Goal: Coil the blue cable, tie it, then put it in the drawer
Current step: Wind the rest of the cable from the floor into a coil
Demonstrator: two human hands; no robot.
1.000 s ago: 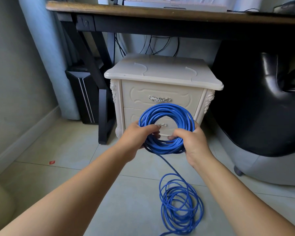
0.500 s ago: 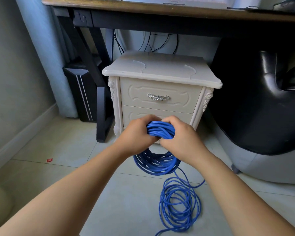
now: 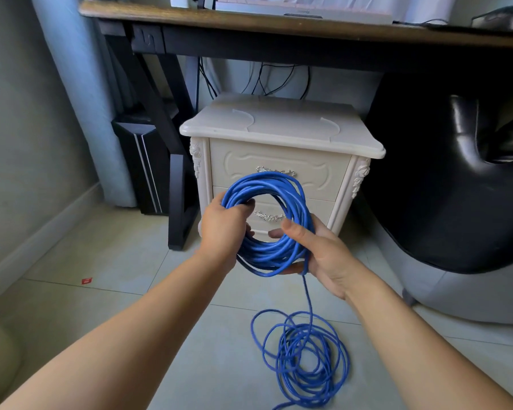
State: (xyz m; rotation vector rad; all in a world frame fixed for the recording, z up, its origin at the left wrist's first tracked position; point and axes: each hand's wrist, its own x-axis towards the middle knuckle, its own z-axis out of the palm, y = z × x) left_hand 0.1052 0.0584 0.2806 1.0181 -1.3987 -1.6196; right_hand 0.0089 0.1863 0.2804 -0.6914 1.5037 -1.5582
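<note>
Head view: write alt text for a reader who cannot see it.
Two hands hold a partly wound coil of blue cable before a cream nightstand with both drawers shut: the left hand grips its left side, the right hand its lower right. The rest trails down to loose loops on the tiled floor.

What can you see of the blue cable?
The blue cable is thin, round and smooth-jacketed. Much of it is wound into a many-strand coil held upright before the nightstand: the left hand grips its left side, the right hand its lower right. One strand drops to loose, untied loops on the floor.
</note>
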